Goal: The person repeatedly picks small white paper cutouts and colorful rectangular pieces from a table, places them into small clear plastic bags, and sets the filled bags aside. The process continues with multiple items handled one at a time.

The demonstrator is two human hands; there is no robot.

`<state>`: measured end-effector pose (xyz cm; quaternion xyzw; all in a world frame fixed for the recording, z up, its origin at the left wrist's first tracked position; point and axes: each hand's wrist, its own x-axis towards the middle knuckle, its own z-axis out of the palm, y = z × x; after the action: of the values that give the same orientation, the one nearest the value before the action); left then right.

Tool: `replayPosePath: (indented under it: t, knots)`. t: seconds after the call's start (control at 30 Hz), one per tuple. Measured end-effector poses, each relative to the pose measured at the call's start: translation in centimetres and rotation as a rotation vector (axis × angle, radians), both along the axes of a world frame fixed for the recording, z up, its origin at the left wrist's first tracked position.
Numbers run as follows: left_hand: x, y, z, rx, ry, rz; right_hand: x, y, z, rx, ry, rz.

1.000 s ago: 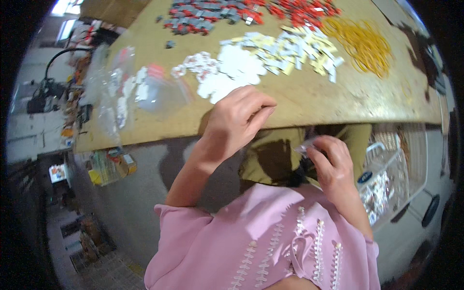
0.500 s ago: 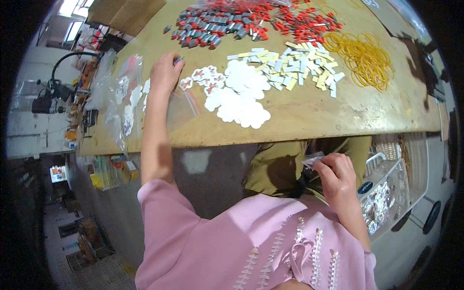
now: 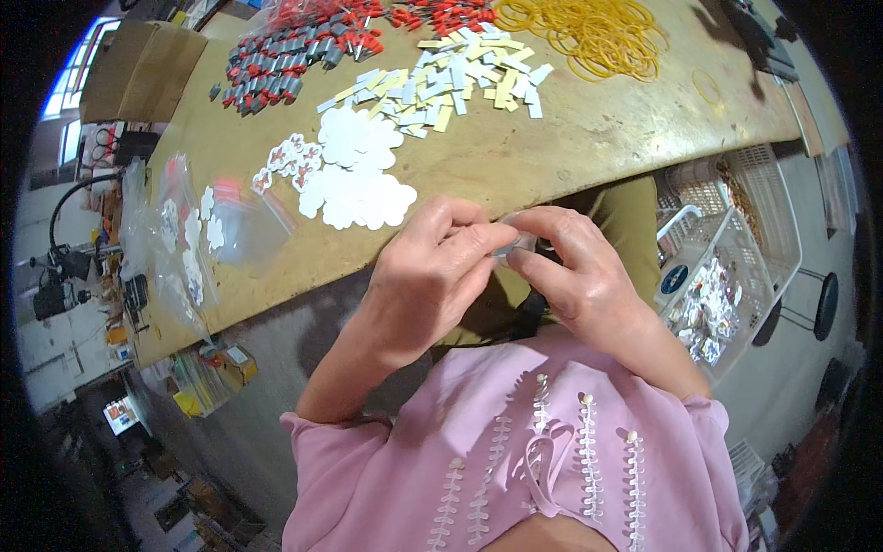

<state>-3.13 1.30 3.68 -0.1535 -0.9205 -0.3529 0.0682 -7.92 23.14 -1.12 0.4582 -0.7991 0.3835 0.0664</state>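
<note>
Close together in front of the table's near edge, my two hands meet at a small clear plastic bag (image 3: 511,247). My right hand (image 3: 575,262) pinches the bag between thumb and fingers. The fingers of my left hand (image 3: 432,276) are closed at the bag's opening; whatever they hold is hidden. On the table beyond lie a pile of white flower-shaped cards (image 3: 363,189), a few printed cards (image 3: 292,158), and yellow and pale-grey strips (image 3: 460,78). Farther back are grey-and-red small parts (image 3: 276,74).
Yellow rubber bands (image 3: 589,32) lie at the back right. Clear zip bags (image 3: 244,225) and a larger bag with white cards (image 3: 189,248) rest at the left. A white plastic basket (image 3: 768,267) holding shiny packets (image 3: 708,308) stands right of my lap. A cardboard box (image 3: 138,74) stands far left.
My left hand has come back from beside the cards on the table to the small bag. My right hand has lifted the bag slightly up and left. The view has shifted right.
</note>
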Motion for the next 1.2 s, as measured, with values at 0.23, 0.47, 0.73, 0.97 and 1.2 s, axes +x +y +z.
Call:
replayPosePath:
  t: [0.23, 0.47, 0.73, 0.97, 1.2]
  knots:
    - [-1.2, 0.0, 0.8, 0.03, 0.039, 0.064, 0.2, 0.7, -0.2, 0.012, -0.06, 0.019]
    - [-11.4, -7.0, -0.1, -0.109, 0.15, 0.286, 0.6, 1.5, -0.1, -0.002, -0.038, -0.007]
    - [-19.1, -13.4, -4.0, -0.334, 0.121, 0.286, 1.1, 2.5, -1.1, 0.009, -0.023, -0.052]
    - [-17.0, -15.0, -3.8, -0.116, 0.131, 0.313, -0.1, 2.9, -1.1, -0.036, -0.029, -0.077]
    - [-6.9, -1.1, -0.6, 0.839, -0.365, -0.277, -1.2, 2.2, 0.1, -0.124, -0.073, -0.048]
